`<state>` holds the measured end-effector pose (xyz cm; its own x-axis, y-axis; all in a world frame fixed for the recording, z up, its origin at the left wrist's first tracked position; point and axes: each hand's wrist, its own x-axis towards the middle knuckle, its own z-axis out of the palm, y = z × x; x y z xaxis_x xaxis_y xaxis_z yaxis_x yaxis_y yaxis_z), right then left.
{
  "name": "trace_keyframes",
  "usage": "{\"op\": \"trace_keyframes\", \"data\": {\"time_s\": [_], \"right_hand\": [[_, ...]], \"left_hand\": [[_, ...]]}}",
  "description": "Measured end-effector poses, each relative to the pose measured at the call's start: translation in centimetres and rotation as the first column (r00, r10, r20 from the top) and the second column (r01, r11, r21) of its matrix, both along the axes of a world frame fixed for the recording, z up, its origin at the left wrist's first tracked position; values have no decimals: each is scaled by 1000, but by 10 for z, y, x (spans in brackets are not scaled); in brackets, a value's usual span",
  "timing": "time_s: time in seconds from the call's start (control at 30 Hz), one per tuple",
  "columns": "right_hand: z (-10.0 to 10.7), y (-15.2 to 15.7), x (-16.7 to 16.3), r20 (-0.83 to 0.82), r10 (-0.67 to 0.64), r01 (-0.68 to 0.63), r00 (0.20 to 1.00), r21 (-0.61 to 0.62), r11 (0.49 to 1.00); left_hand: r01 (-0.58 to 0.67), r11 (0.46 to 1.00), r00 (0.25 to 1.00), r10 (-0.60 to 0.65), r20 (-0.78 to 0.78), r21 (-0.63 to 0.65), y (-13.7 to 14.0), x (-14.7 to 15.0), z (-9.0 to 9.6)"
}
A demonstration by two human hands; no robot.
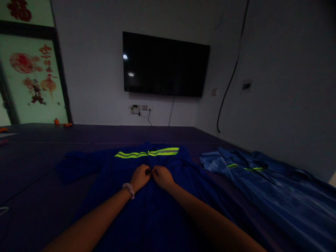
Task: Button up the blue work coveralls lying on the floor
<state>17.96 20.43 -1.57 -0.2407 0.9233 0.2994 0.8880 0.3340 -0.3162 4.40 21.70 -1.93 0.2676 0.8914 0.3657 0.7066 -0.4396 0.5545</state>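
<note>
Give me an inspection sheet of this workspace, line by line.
Surface: dark purple floor, dim, thin seam lines showing.
Job's things: dark blue garment laid out, with yellow-green chest stripes; lighter blue garment lies to the right.
Clutter: small orange items near the door; white curved item at the left edge, unclear.
Grip: left hand and right hand pinch the dark garment's front below the stripes; fine detail too dark.
Cables: black cable hangs along the right wall; thin cord below the television.
Surroundings: wall-mounted television, door with red decorations.
</note>
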Motion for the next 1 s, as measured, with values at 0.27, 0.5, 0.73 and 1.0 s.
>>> {"op": "trace_keyframes", "data": {"time_s": [0.27, 0.5, 0.73, 1.0], "right_hand": [[-2, 2, 1, 9, 11, -12, 1000, 21, 1000], [-3, 2, 1, -1, 13, -13, 1000, 24, 1000], [-2, 1, 0, -10, 7, -7, 1000, -3, 1000], [2, -2, -1, -32, 4, -4, 999, -13, 1000]], "left_hand": [[8, 1000, 1000, -8, -16, -11, 1, 0, -1], [22, 1000, 1000, -22, -11, -20, 2, -1, -1], [29, 999, 1000, -29, 3, -22, 5, -1, -3], [31, 1000, 999, -31, 26, 2, 4, -1, -3]]}}
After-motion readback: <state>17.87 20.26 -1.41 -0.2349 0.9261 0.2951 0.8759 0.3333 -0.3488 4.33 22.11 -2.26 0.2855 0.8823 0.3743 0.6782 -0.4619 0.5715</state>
